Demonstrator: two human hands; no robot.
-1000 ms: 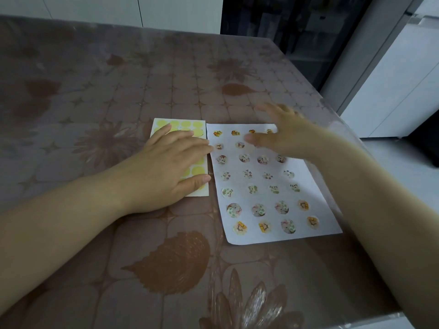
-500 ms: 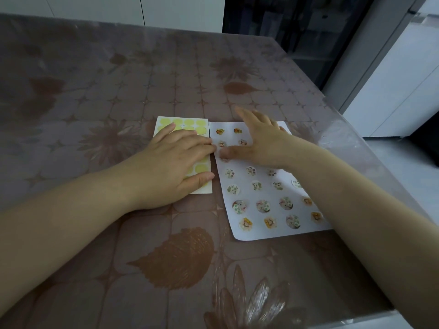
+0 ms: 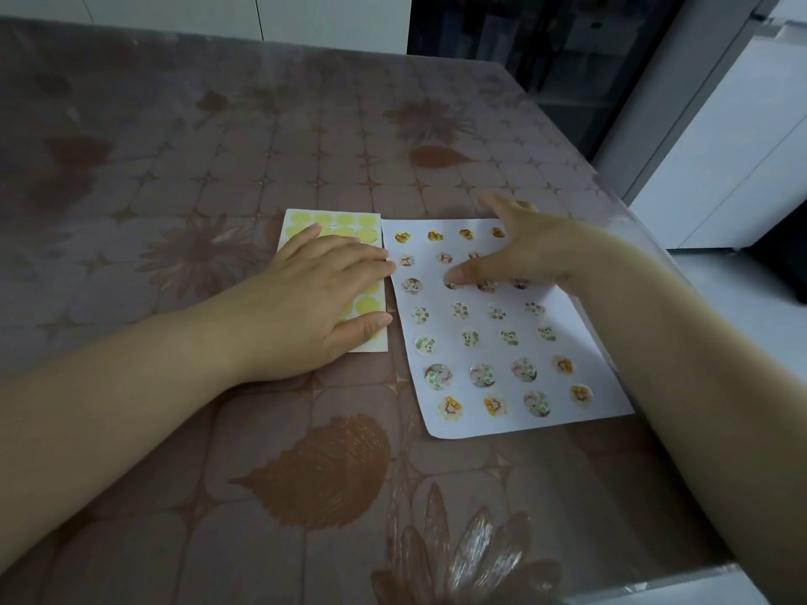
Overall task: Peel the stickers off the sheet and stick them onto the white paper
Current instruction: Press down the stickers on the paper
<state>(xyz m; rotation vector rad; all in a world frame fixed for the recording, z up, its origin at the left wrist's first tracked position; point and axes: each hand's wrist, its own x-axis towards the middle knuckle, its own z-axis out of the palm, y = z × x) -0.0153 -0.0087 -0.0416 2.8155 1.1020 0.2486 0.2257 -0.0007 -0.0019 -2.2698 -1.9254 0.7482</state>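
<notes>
Left hand [image 3: 323, 294] palm down on the sheet [image 3: 332, 224], fingers straight and close together, thumb laid out along the near part, nothing gripped. Yellow rounds [image 3: 367, 305] of the sheet showing beyond the fingertips and in the gap between fingers and thumb; the rest hidden under the palm.

Right hand [image 3: 522, 251] also flat and loose, palm down over the far part of the paper [image 3: 572, 329], fingers spread and reaching past its far edge, holding nothing. Thumb [image 3: 465, 272] stretched out towards the left hand, tip down on the paper at a sticker in the third row from the far edge; whether pressing or only touching, impossible to tell.

Paper just to the right of the left hand, its far left corner close against the sheet, the gap between them wider towards the near end. Small round stickers [image 3: 481, 375] in rows of four across the paper, from beneath the right hand down to the near edge beside the right forearm; a few partly covered by that hand.

Under both forearms and both sheets, a brown table [image 3: 174, 176] with a leaf and flower pattern. Beyond the right hand, past the table corner, a dark glass-fronted cabinet [image 3: 546, 54].
</notes>
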